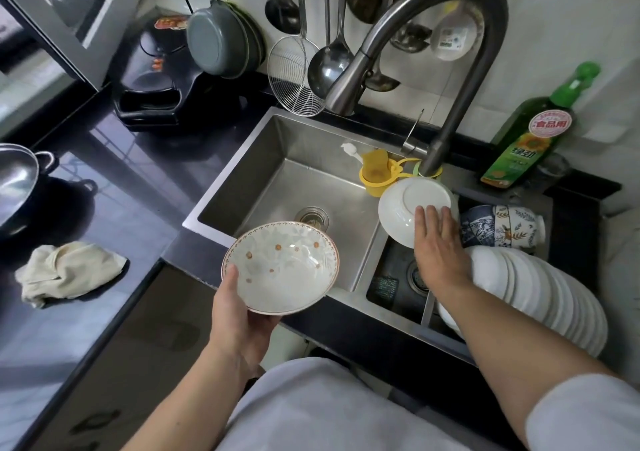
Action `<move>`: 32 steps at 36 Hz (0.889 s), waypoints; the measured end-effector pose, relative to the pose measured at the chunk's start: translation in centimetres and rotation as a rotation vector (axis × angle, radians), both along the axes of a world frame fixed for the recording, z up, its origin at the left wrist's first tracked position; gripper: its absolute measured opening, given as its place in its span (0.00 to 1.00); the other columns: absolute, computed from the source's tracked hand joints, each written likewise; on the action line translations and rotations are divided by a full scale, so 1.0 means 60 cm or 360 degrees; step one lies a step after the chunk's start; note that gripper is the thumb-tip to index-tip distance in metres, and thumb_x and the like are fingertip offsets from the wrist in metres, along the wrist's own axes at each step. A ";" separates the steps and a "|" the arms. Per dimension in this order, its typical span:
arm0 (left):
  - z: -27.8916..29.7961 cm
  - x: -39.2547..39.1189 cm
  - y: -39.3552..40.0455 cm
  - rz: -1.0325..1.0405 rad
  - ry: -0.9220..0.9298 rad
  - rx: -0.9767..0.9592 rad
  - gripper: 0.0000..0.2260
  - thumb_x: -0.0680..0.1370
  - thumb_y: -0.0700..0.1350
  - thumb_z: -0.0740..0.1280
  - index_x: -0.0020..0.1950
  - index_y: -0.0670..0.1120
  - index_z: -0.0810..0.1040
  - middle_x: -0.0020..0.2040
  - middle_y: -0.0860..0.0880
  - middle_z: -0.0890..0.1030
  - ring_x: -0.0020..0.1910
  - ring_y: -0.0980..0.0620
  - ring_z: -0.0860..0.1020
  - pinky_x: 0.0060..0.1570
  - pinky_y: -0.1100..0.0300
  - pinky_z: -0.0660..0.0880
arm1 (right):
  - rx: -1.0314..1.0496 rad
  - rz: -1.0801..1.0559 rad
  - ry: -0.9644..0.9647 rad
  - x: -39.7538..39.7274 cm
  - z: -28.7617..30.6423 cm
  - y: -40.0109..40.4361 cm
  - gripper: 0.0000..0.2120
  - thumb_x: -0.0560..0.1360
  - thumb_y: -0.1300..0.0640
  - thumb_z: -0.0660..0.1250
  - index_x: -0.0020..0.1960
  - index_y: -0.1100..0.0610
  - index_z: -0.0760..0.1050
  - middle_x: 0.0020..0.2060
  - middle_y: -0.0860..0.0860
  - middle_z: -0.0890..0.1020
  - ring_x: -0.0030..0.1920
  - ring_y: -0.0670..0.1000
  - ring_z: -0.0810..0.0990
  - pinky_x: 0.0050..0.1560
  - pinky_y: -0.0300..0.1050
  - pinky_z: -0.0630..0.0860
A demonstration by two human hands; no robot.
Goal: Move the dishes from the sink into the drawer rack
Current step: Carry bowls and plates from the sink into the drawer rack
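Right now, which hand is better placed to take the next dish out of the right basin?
Right. The right hand already lies with straight fingers on the white plate, beside the stacked plates and patterned bowls. The left hand is busy holding the flowered bowl.

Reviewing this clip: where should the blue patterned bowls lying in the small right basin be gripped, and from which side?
The blue patterned bowls lie nested on their sides, feet pointing right. Probably best to come from above and clasp the curved outer walls; the white plate under the right hand crowds their left.

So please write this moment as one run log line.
left hand: holds flowered bowl | right hand: fingers on white bowl | sink: right basin full of dishes
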State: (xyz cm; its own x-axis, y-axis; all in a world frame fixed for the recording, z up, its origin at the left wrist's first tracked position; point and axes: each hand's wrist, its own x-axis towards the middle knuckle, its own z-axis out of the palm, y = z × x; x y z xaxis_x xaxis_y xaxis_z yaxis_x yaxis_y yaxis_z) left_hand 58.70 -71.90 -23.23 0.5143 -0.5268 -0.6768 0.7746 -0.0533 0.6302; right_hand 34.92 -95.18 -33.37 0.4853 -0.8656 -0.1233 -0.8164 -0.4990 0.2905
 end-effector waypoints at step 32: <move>-0.002 0.005 0.007 0.0258 0.0029 -0.0027 0.16 0.86 0.55 0.55 0.67 0.52 0.77 0.65 0.43 0.81 0.63 0.38 0.80 0.66 0.34 0.74 | 0.1010 -0.1235 -0.3158 0.018 0.136 0.179 0.12 0.79 0.63 0.69 0.61 0.54 0.75 0.56 0.47 0.85 0.61 0.48 0.83 0.58 0.46 0.82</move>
